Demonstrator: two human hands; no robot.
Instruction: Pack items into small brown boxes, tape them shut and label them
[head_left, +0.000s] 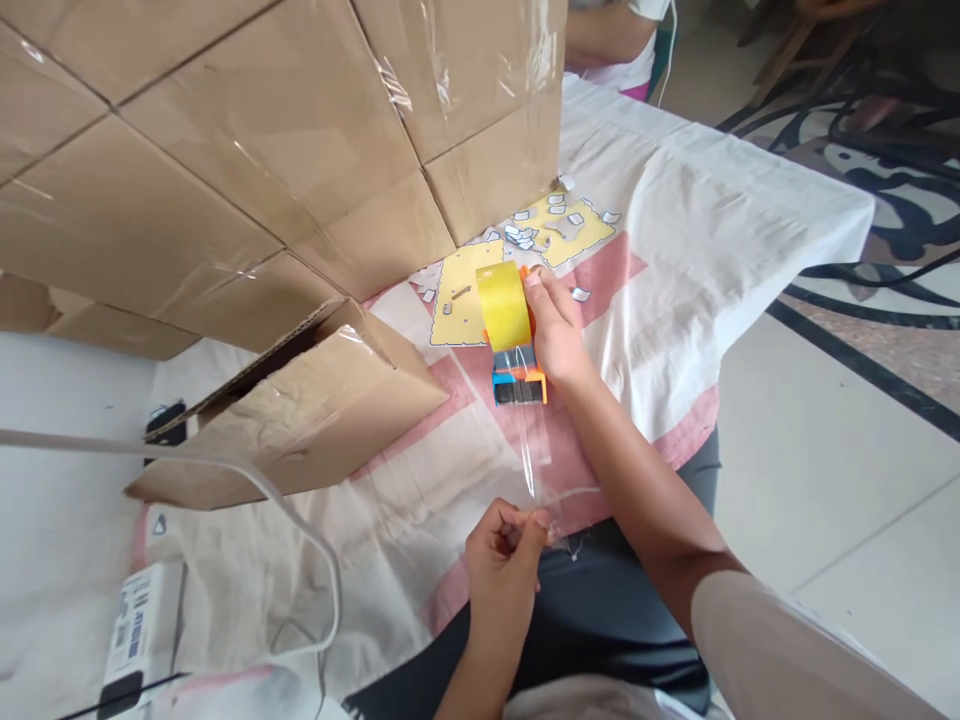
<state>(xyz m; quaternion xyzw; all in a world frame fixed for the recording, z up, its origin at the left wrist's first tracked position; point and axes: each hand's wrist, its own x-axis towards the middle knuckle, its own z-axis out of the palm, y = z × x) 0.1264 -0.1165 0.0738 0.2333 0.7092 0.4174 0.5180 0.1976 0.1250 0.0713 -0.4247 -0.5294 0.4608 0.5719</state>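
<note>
My right hand (556, 325) grips a tape dispenser (519, 388) with blue and orange parts, carrying a yellow-looking roll of packing tape (501, 300). From its black-edged mouth a strip of clear tape (531, 455) stretches down toward me. The loose end of that strip is pinched between the thumb and fingers of my left hand (510, 545), close to the table's front edge. To the left of the dispenser lies a cardboard box (330, 410) on its side, its near flap torn and creased. How my right fingers wrap the handle is partly hidden.
Stacked taped cartons (277, 150) form a wall at the back left. A patterned cloth (660, 220) covers the table. A white cable (300, 510) curves across the lower left, near a labelled white box (139, 620). Another person's arm (611, 35) shows behind the cartons.
</note>
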